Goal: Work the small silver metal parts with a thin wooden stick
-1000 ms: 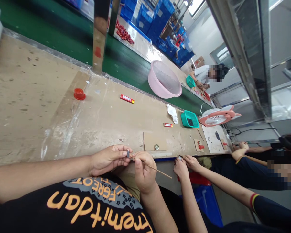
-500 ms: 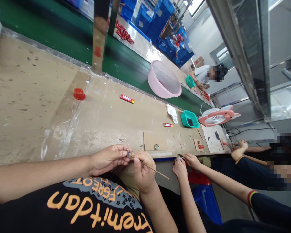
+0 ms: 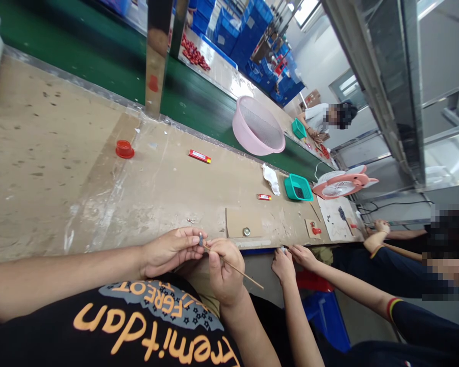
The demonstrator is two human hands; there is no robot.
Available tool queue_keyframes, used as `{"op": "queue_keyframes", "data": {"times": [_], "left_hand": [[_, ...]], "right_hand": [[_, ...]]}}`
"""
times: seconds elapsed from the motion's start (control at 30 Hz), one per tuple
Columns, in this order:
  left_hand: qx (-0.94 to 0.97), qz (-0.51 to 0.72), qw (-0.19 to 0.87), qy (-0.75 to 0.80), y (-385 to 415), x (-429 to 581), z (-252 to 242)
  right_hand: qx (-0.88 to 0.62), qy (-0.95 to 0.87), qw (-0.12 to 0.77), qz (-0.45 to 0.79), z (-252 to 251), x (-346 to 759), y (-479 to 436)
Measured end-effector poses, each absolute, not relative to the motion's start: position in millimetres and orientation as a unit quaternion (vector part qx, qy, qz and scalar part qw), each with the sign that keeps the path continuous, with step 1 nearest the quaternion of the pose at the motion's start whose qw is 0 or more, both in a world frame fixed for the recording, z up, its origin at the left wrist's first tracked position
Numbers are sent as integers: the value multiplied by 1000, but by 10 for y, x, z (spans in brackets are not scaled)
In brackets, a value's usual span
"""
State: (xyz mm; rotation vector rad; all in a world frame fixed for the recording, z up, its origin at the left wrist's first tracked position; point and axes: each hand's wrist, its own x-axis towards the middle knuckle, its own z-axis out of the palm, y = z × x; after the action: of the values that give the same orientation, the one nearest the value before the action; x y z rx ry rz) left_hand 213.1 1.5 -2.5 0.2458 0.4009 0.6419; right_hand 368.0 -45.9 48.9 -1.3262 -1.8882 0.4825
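Pinched in the fingers of my left hand (image 3: 175, 251) is a small dark grey piece (image 3: 201, 240) with a pale tip; its kind is too small to make out. My right hand (image 3: 226, 267) is closed around a thin wooden stick (image 3: 243, 274), whose near end points at the grey piece and whose long end sticks out to the lower right. Whether the stick touches the piece I cannot tell. Both hands are over the table's front edge. Just beyond them a small round metal cap-like thing (image 3: 246, 232) sits on a cardboard sheet (image 3: 237, 220).
On the table (image 3: 168, 188) are a red plastic cap (image 3: 124, 149), a red box (image 3: 199, 156), crumpled tissue (image 3: 271, 179) and a green basket (image 3: 298, 187). A pink basin (image 3: 258, 127) stands on the green belt (image 3: 202, 102). A co-worker's hands (image 3: 285, 262) are close on my right.
The stick's outer end has swung slightly down and left with my right hand. My left hand keeps its pinch on the grey piece, almost in place.
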Motion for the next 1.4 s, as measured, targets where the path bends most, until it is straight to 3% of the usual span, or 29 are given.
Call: {"op": "queue_keyframes", "data": {"times": [0.27, 0.73, 1.17, 1.4], "left_hand": [[124, 313, 921, 195, 8, 2126, -20], [148, 315, 917, 196, 18, 2126, -43], [144, 321, 917, 190, 5, 2135, -26], [120, 415, 867, 249, 81, 1884, 82]], "right_hand": [[-516, -731, 405, 189, 480, 3668, -450], [-524, -762, 354, 137, 728, 3581, -386], [-514, -770, 347, 150, 646, 3606, -430], [-536, -761, 349, 108, 538, 3794, -397]]}}
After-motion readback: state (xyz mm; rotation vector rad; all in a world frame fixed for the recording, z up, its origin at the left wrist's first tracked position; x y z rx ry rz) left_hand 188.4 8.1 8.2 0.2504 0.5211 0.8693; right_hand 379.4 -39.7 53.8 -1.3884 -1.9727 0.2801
